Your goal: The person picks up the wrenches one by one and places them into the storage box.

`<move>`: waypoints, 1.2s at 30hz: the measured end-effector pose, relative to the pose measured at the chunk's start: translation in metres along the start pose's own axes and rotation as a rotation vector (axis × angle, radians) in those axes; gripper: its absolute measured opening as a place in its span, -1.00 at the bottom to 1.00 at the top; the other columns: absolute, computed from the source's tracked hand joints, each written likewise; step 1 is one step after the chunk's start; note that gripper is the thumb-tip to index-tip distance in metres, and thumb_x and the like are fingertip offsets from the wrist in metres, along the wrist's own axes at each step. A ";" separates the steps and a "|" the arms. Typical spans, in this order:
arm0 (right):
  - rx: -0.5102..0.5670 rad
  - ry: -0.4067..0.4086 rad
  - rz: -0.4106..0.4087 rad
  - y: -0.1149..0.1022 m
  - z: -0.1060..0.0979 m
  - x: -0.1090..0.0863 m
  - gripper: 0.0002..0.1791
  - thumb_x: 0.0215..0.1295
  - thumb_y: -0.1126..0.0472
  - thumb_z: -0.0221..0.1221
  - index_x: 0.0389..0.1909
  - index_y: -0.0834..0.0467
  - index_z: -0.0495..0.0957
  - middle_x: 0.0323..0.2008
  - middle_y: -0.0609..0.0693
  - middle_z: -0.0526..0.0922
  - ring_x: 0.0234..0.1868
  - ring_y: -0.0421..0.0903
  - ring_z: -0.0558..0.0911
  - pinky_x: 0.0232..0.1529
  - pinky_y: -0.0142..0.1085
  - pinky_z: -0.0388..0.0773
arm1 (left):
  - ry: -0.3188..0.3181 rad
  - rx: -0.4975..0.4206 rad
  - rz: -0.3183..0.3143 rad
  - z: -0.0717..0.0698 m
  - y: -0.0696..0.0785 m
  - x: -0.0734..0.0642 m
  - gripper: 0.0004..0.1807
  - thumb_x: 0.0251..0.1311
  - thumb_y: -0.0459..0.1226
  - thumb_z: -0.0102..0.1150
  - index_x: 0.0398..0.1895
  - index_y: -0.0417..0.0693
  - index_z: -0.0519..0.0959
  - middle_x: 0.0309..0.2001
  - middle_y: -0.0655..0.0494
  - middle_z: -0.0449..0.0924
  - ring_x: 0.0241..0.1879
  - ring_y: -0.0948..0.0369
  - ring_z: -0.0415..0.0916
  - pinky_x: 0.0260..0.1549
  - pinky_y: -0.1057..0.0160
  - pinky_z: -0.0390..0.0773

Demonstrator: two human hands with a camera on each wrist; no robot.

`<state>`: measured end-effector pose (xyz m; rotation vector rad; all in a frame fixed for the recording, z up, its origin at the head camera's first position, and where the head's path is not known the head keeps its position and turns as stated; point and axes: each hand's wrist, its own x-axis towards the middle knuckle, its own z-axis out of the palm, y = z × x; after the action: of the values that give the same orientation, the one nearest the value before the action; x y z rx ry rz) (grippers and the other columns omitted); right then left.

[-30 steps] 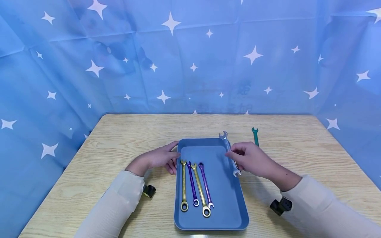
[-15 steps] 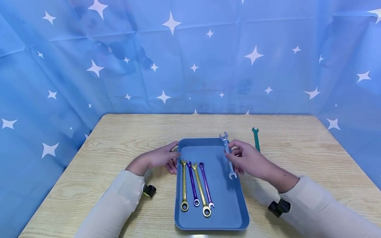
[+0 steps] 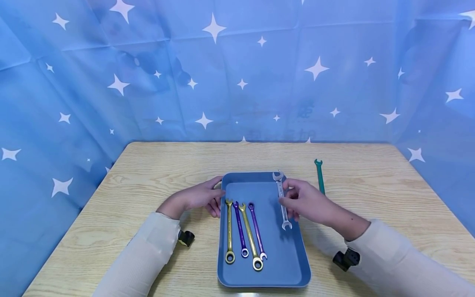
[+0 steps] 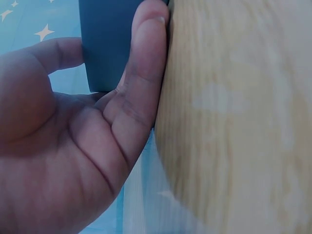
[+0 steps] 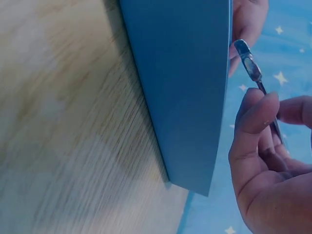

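Observation:
In the head view, my right hand point(image 3: 309, 202) pinches a silver double open-ended wrench point(image 3: 281, 194) by its middle. The wrench is held lengthwise over the right part of a blue tray point(image 3: 274, 280); the right wrist view shows it above the tray's rim. My left hand point(image 3: 200, 198) holds the tray's left wall near the far corner, thumb at the rim and fingers against the outside. Inside the tray, toward its left, lie a gold wrench point(image 3: 229, 231), a purple wrench point(image 3: 240, 231), a second gold wrench point(image 3: 249, 231) and a second purple wrench point(image 3: 257, 231).
A green wrench point(image 3: 319, 175) lies on the wooden table point(image 3: 178, 165) right of the tray, partly hidden behind my right hand. A blue cloth with white stars point(image 3: 237, 99) hangs behind the table.
The silver wrench in my right hand has shifted slightly left and nearer to me, turning more in line with the tray's length. My left hand and the other wrenches stay put.

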<state>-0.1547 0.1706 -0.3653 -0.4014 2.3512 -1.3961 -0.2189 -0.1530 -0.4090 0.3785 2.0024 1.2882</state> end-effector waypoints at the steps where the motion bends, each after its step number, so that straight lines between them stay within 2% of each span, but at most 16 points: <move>1: 0.006 -0.005 -0.004 0.000 0.000 0.000 -0.82 0.43 0.29 0.13 -0.22 0.26 0.31 -0.56 0.10 0.56 -0.59 0.00 0.60 -0.55 -0.12 0.65 | 0.000 0.000 0.003 0.000 0.000 0.000 -0.32 0.54 -0.16 -0.17 0.62 0.24 -0.14 -0.38 -0.15 0.68 -0.45 0.09 0.68 -0.31 0.08 0.76; 5: 0.019 -0.018 -0.017 -0.001 0.002 0.000 -0.81 0.41 0.28 0.15 -0.23 0.27 0.32 -0.54 0.12 0.57 -0.56 -0.01 0.62 -0.52 -0.18 0.67 | -0.003 0.000 0.013 -0.001 0.000 0.001 -0.33 0.54 -0.17 -0.17 0.61 0.23 -0.11 -0.40 -0.14 0.68 -0.46 0.09 0.69 -0.32 0.07 0.76; 15: 0.033 -0.060 -0.027 0.002 0.008 0.004 -0.80 0.40 0.30 0.16 -0.18 0.31 0.33 -0.52 0.10 0.58 -0.55 0.00 0.65 -0.46 -0.15 0.70 | -0.003 -0.004 0.002 0.000 0.000 0.000 -0.31 0.54 -0.16 -0.16 0.62 0.24 -0.14 -0.38 -0.15 0.67 -0.46 0.09 0.68 -0.32 0.08 0.76; 23: 0.006 -0.069 -0.034 0.002 0.013 0.007 -0.69 0.37 0.32 0.18 0.01 0.40 0.37 -0.51 0.07 0.61 -0.56 -0.01 0.65 -0.47 -0.16 0.69 | 0.000 -0.004 0.002 -0.001 -0.001 0.001 -0.29 0.54 -0.16 -0.16 0.63 0.23 -0.18 -0.40 -0.15 0.66 -0.47 0.09 0.68 -0.32 0.07 0.76; 28: -0.019 -0.060 -0.027 0.001 0.018 0.009 -0.60 0.36 0.31 0.21 0.13 0.36 0.36 -0.51 0.06 0.64 -0.57 -0.01 0.66 -0.49 -0.15 0.67 | -0.003 -0.005 0.001 0.000 -0.001 0.001 -0.30 0.54 -0.16 -0.16 0.62 0.23 -0.16 -0.39 -0.14 0.65 -0.46 0.08 0.68 -0.32 0.07 0.76; 36: -0.001 -0.092 -0.031 0.001 0.025 0.011 -0.64 0.35 0.33 0.21 0.04 0.34 0.32 -0.52 0.07 0.65 -0.58 0.00 0.67 -0.48 -0.16 0.70 | -0.009 0.000 0.014 -0.001 0.000 0.001 -0.33 0.54 -0.17 -0.17 0.61 0.24 -0.13 -0.41 -0.13 0.66 -0.47 0.09 0.68 -0.32 0.07 0.76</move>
<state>-0.1531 0.1476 -0.3790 -0.4936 2.2810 -1.3610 -0.2201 -0.1537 -0.4093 0.3973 1.9956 1.2932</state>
